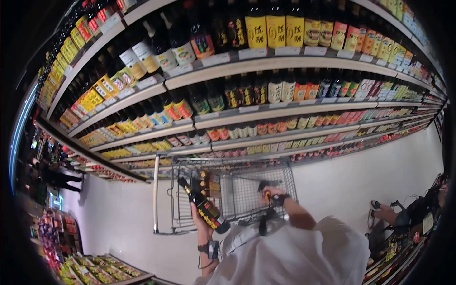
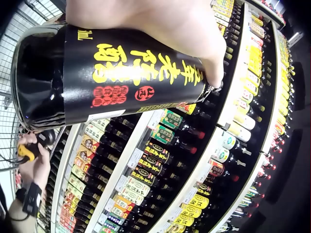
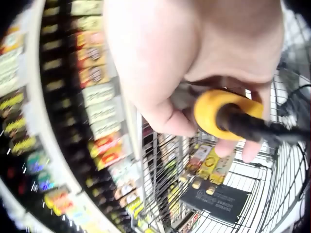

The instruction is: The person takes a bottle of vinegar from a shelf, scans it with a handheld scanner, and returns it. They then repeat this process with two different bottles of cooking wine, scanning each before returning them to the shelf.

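My left hand [image 1: 203,229] grips a dark glass sauce bottle [image 1: 207,212], which tilts with its neck up to the left. Its black label [image 2: 141,70] carries yellow and red characters in the left wrist view, where my thumb and palm lie along its upper side. Over the shopping cart [image 1: 155,199], my right hand [image 1: 271,194] curls round a yellow-and-black piece [image 3: 209,114] with a black cord attached; I cannot tell what it is. Below that hand, several small bottles [image 3: 214,167] and a flat black box [image 3: 216,203] lie in the cart's wire basket.
Long shelves [image 1: 285,53] packed with sauce bottles curve across the far side of the cart. A person in dark clothes [image 1: 59,178] stands at the far left, another person's legs [image 1: 382,214] show at the right. Packaged goods [image 1: 102,268] sit on a display at lower left.
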### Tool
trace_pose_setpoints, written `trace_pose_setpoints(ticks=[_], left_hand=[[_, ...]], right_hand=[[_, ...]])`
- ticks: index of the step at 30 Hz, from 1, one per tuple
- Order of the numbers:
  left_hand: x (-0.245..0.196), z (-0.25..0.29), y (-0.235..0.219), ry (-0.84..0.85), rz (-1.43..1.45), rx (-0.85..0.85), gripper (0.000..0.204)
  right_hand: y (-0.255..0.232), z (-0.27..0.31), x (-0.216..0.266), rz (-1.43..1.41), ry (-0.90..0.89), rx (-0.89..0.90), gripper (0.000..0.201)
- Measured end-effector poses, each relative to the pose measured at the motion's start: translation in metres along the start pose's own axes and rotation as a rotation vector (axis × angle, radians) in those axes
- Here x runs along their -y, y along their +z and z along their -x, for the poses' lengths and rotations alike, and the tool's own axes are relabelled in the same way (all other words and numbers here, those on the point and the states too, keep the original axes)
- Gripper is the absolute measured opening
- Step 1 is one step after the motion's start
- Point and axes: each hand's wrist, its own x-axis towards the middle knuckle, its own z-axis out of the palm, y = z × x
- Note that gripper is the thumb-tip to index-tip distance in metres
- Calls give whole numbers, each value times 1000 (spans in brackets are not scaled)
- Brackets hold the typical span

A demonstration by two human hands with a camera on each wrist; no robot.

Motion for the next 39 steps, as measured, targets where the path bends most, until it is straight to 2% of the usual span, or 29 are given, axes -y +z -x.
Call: trace_pose_setpoints(ticks=[2,3,5,7,8,11,12,15,18,21,22,23,29,32,33,36,38,39], left_hand=[[5,4,-1,-18,-34,-10,68],[6,5,-3,-27,-51,12,68],[3,13,3,6,-100,-5,68],[4,14,0,25,-109,-18,67],[5,15,-4,26,-109,-24,67],[6,18,-5,28,-122,-64,69],[7,19,-8,23,-127,-69,69],[5,23,-4,21,-132,-68,70],[8,23,-8,33,-151,-49,68],[12,20,-12,28,-168,-46,66],[13,20,-12,15,-166,-53,65],[13,20,-11,4,-164,-59,64],[16,7,-7,11,-218,3,56],[8,11,17,126,-228,82,37],[6,11,22,152,-269,108,40],[10,5,23,221,-436,112,52],[14,1,25,238,-571,100,56],[8,9,37,207,-600,118,55]], right_hand=[[-29,-15,-57,-191,84,-87,22],[-50,-35,-93,-744,408,-138,26],[-88,-46,-140,-530,264,321,28],[-98,-52,-182,-426,248,-11,31],[-96,-45,-173,-218,264,-44,30],[-139,-58,-246,-480,-29,186,33],[-129,-45,-217,-496,-290,504,34],[-144,-44,-219,-312,1,346,40],[-149,-55,-224,-367,222,330,32],[-130,-38,-222,-578,132,151,22],[-115,-29,-208,-378,161,16,20],[-108,-23,-200,-310,188,-27,22],[-106,-27,-186,-274,223,-66,33],[-99,-32,-170,-164,296,-151,39],[-94,-36,-162,-108,332,-193,41],[-62,-59,-113,61,374,-246,46],[-7,-52,-42,91,175,-40,50],[36,-25,18,102,51,95,53]])
